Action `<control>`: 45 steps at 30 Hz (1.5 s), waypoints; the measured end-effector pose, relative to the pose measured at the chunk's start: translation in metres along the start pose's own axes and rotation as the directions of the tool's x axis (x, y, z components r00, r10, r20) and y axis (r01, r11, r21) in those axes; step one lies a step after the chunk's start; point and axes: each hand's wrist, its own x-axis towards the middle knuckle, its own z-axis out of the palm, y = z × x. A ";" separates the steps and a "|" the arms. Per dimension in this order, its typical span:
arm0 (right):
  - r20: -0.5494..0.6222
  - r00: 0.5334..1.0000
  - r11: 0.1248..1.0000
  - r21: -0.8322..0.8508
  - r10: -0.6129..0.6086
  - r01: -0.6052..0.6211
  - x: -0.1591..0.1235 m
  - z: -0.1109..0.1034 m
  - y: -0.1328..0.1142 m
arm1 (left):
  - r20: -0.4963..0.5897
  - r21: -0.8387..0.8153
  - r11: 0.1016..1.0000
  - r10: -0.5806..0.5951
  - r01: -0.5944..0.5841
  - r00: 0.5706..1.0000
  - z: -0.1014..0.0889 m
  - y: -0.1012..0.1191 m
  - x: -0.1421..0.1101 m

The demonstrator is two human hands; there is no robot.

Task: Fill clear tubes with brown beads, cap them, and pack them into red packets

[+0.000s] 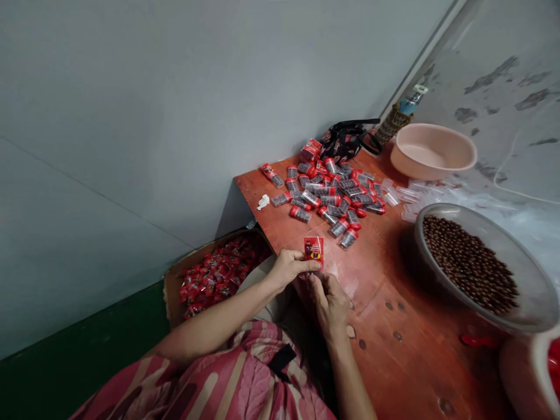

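Note:
Between my two hands, near the table's edge, is a small red printed packet (314, 248) with a yellow oval on it. The thumb of my left hand (285, 269) presses on its front, with the fingers curled behind. My right hand (331, 300) is closed at the packet's lower end, thumb against the fingers. The packet's bottom is mostly covered by the fingers. Just beyond my hands lies a pile of small clear tubes (321, 192) with red caps and dark contents. Some have red packaging on them.
A carton (172, 303) of red packets stands left of the table (376, 274). On the right are a bowl of brown balls (470, 262), clear tubes (409, 195), a pink basin (433, 151) and a tub (522, 373). A black bag (345, 140) and a bottle (400, 119) stand behind.

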 end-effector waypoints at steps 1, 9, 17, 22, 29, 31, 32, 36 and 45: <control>-0.002 1.000 1.000 -0.027 -0.015 0.015 0.000 -0.002 0.000 | -0.024 0.012 1.000 0.023 -0.023 0.999 0.002 -0.001 0.000; 0.139 0.973 0.895 0.386 0.184 -0.224 -0.004 0.006 0.015 | 0.125 -0.190 0.965 -0.156 0.178 0.980 0.008 -0.003 -0.011; 0.042 0.998 0.992 0.111 0.056 -0.061 -0.007 0.003 0.005 | 0.076 -0.269 0.956 -0.100 0.117 0.992 0.009 -0.009 -0.012; 0.172 0.969 0.868 0.437 0.176 -0.235 -0.007 0.005 0.007 | 0.315 -0.290 0.933 -0.116 0.212 0.942 0.005 -0.009 -0.015; 0.030 0.992 0.954 0.272 0.123 -0.127 -0.006 0.009 0.011 | 0.123 -0.251 0.951 -0.151 0.178 0.981 0.007 -0.011 -0.016; 0.024 0.993 0.946 0.303 0.114 -0.115 -0.007 0.011 0.012 | 0.106 -0.270 0.945 -0.159 0.182 0.982 0.009 -0.012 -0.016; 0.036 0.992 0.926 0.354 0.124 -0.128 -0.008 0.012 0.012 | 0.105 -0.282 0.941 -0.162 0.186 0.981 0.010 -0.012 -0.016; 0.111 0.979 0.820 0.535 0.170 -0.203 -0.013 0.012 0.009 | 0.040 -0.342 0.927 -0.151 0.156 0.988 0.010 -0.008 -0.016; 0.023 0.979 0.818 0.545 0.203 -0.182 -0.010 0.013 0.006 | 0.117 -0.344 0.928 -0.108 0.142 0.987 0.010 -0.014 -0.021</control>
